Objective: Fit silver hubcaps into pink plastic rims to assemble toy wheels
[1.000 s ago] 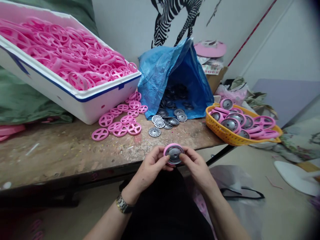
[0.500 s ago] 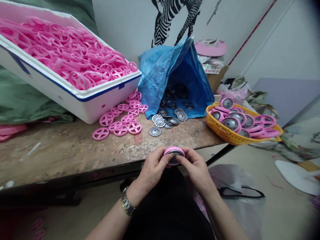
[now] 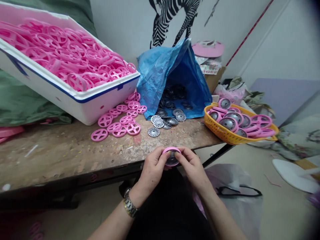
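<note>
A pink toy wheel [image 3: 172,162] with a grey hubcap disc in its face is held between my two hands, just off the table's front edge. My left hand [image 3: 154,164] grips its left side, the thumb pressing on the grey disc. On the right side my right hand [image 3: 192,164] does the same, its thumb also on the disc. The fingers behind the wheel are mostly hidden. Loose grey hubcaps [image 3: 153,132] lie on the table beyond my hands, with several pink spoked wheels [image 3: 133,128] to their left.
A white foam box [image 3: 110,96] full of pink wheels leans at the left. Grey discs spill from a blue bag [image 3: 152,66] at the back. A yellow basket [image 3: 225,136] at the right holds wheels with grey centres. The worn wooden table [image 3: 62,150] ends before my lap.
My hands and the wheel stay together in nearly the same place. The wheel's face tips slightly more toward me, and the thumbs shift on the disc. The whole view moves slightly.
</note>
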Tool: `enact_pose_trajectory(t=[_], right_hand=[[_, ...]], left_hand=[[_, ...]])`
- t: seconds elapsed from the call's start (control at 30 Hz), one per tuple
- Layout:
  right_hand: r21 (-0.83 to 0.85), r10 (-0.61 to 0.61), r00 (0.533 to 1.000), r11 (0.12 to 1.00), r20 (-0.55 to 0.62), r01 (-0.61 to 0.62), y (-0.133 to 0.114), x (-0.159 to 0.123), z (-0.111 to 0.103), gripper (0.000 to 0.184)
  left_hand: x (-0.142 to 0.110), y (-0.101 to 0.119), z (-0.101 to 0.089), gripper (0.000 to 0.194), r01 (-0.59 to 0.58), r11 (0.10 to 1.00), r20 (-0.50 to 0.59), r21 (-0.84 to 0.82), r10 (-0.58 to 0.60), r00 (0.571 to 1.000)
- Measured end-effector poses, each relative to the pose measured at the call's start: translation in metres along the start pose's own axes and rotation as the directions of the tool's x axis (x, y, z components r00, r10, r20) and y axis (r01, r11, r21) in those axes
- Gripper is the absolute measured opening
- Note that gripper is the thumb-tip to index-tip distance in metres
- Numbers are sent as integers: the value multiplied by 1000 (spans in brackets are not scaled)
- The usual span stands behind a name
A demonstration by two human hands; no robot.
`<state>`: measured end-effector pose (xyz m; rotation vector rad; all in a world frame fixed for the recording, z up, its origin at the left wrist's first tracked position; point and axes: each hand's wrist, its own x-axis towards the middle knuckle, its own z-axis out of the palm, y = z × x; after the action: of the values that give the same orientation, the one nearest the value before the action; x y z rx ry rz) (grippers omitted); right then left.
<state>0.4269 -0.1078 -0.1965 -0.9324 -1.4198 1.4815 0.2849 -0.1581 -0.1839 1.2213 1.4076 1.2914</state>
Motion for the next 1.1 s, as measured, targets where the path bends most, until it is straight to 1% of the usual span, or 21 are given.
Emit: enact_pose_trajectory(t=[0.13,0.2,0.4,0.5,0.57,0.63,0.73,0.83,0.93,0.97,1.03,1.1], right_hand=[[-31,-49,997,998,-64,47,0,-4,0,26],[-54,-71,995,996,-75,67,-2,-5,-1,23],[-99,-112,989,990,-92,103,-5,-5,0,18],[-90,-90,995,992,-41,86,-6,-2,-3,18],[-104,-71,997,992,-6,70,-9,0,-7,17],[-141,-73,997,987,2,72,-14,1,-11,17],[-228,-100,995,969,9,100,-29,0,-22,15],[-361,-156,988,922,-14,140,-51,0,-45,15],[-470,-240,962,869,-129,154,-77,6,-85,20],[-512,-283,942,845,-178,157,-85,10,-102,22],[-640,-378,886,757,-268,129,-101,22,-139,26],[-766,-451,822,642,-347,28,-113,38,-179,29]], left_hand=[[-2,1,-5,29,-39,996,125,81,29,992],[-3,-1,-6,30,-58,991,174,121,36,984],[-5,-9,-1,29,-36,997,132,70,26,991],[-3,-7,0,32,-26,998,127,56,19,992],[0,-6,0,35,-5,999,134,50,-1,991],[2,-3,1,38,-3,998,150,58,-6,989],[5,-1,1,41,-62,993,192,104,41,981],[9,-2,-2,43,-137,979,191,150,107,976],[14,-4,-9,40,-165,967,134,192,140,981],[16,-5,-12,39,-160,965,115,208,138,984],[20,-7,-17,39,-133,963,92,234,115,989],[24,-10,-20,41,-112,963,81,245,95,992]])
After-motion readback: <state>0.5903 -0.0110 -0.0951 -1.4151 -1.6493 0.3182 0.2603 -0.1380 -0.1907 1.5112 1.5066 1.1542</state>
